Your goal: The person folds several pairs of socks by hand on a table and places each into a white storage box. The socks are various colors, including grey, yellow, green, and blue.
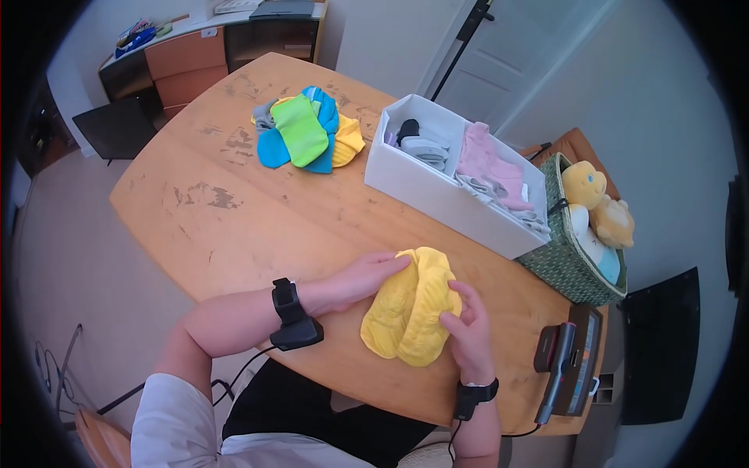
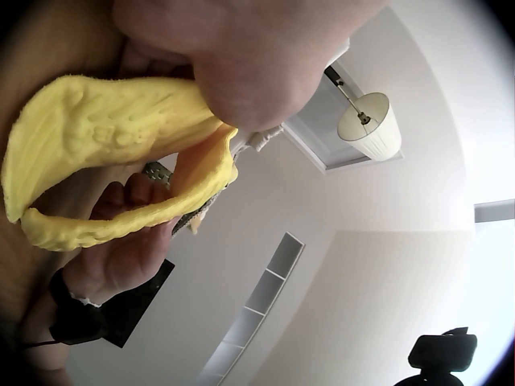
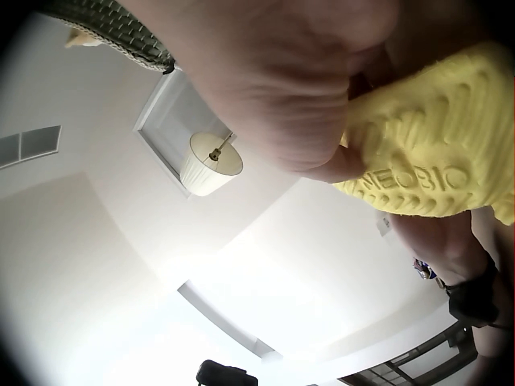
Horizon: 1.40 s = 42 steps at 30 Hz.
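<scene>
A yellow fabric shoe cover (image 1: 415,312), ribbed and gathered along its edges, is held in front of the body, over the near part of the table. My left hand (image 1: 365,276) pinches its upper left edge. At the right edge, the thumb and fingers of my right hand (image 1: 470,327) grip the cloth. In the left wrist view the opening of the shoe cover (image 2: 105,133) gapes between two sides. Raised letters reading NEOBIO show on the shoe cover (image 3: 426,173) in the right wrist view, where the right thumb presses its edge.
Green, blue, yellow and grey cloth pieces (image 1: 300,131) lie heaped on the wooden table (image 1: 234,226). A white box (image 1: 437,195) of folded clothes stands at the back right, beside a green woven basket (image 1: 558,261) of soft toys. A dark device (image 1: 568,366) sits by the right edge.
</scene>
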Tool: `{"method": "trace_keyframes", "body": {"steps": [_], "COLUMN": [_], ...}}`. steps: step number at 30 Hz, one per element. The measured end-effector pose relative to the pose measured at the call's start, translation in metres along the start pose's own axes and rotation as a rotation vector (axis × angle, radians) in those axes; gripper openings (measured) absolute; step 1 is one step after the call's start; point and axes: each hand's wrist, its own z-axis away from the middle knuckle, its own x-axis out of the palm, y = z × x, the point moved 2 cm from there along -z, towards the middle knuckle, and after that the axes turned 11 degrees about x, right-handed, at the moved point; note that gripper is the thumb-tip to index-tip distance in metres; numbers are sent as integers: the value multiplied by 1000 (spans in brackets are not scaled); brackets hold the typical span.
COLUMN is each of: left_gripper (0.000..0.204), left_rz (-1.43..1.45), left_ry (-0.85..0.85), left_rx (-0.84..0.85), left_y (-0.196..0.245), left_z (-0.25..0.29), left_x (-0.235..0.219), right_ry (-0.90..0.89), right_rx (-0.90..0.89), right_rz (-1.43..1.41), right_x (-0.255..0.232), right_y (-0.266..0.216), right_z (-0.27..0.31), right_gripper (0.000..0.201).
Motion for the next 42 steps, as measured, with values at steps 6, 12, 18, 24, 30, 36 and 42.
{"method": "trace_keyframes", "body": {"steps": [6, 12, 18, 24, 30, 36, 42], "left_gripper": [49, 56, 54, 50, 50, 44, 39], "left_rz": [24, 114, 20, -19, 46, -55, 0], "left_ry": [-16, -90, -79, 38, 15, -85, 128], "left_rx": [0, -108, -146, -87, -99, 38, 163], "left_y": [-6, -13, -24, -13, -12, -15, -19], "left_z": [-2, 3, 4, 1, 1, -1, -10], "left_x": [-1, 8, 6, 7, 6, 4, -8], "right_ry": [37, -98, -28, -148, -41, -32, -56], "right_rx": [-54, -247, 25, 11, 43, -16, 11], "right_rz": [-65, -42, 198, 190, 309, 292, 220], "right_x": [-1, 9, 11, 16, 14, 16, 21], "right_y": [6, 3, 3, 2, 7, 8, -1], "right_z": [5, 14, -6, 3, -6, -6, 0], "right_gripper": [60, 72, 78, 78, 79, 80, 86]}}
